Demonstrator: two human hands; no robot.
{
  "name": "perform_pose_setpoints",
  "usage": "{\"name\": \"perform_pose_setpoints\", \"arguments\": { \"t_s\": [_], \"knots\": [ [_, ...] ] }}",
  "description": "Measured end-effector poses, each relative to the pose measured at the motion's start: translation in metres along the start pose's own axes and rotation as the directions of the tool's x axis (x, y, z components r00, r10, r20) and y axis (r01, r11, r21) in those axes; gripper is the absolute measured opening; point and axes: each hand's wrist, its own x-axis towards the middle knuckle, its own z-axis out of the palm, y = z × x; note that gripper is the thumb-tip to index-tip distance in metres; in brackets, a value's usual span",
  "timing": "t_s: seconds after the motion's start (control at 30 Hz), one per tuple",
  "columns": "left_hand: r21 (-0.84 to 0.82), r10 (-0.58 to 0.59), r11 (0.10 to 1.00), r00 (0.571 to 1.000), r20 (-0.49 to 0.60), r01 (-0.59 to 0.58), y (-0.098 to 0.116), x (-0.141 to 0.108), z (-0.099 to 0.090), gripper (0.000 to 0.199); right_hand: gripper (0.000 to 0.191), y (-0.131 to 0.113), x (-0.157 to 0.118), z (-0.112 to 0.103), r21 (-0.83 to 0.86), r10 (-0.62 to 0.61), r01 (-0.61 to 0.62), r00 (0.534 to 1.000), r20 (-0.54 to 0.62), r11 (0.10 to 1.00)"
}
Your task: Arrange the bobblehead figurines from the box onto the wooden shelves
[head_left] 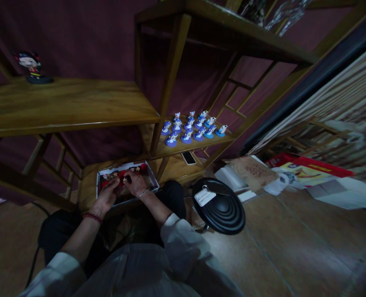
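A shallow white box (154, 178) with figurines and red material in it stands on the low shelf in front of me. Over the box, my right hand (137, 185) pinches a small dark figurine (127, 179), only partly visible between the fingers. Close to it on the left, my left hand (107, 194) has its fingers closed together, and what lies in them is dark and hard to make out. Several small figurines (106, 176) with black and red parts lie along the box's far side, beyond my left hand.
Several purple and blue figurines (187, 135) stand on the middle shelf. A phone (188, 157) lies below them. One black-haired figurine (32, 68) is on the upper left shelf. At my right are a round black stool (224, 218) holding a white tag (204, 197), and cardboard packaging (252, 171).
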Motion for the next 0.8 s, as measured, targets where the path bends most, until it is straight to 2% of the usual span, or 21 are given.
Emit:
{"name": "perform_pose_setpoints", "arguments": {
  "t_s": [0.37,0.57,0.7,0.8],
  "knots": [
    [-0.037,-0.035,0.999,0.999,-0.025,0.034,0.002,-0.005,0.004,0.013,0.023,0.004,-0.002,-0.002,0.037,-0.037,0.037,0.999,0.008,0.999],
    [-0.071,-0.030,0.997,1.000,-0.009,0.029,0.004,-0.007,0.004,0.012,0.038,0.014,0.001,0.002,0.262,0.002,-0.009,1.000,0.030,0.965],
    [-0.063,-0.026,0.998,0.999,-0.027,0.024,0.004,-0.005,0.004,0.013,0.032,0.022,0.003,0.009,0.419,0.022,-0.029,1.000,0.022,0.908],
    [-0.047,-0.052,0.998,0.998,-0.017,0.051,0.005,-0.005,0.005,0.012,0.030,0.026,0.005,0.012,0.468,0.011,-0.022,1.000,0.026,0.883]
  ]
}}
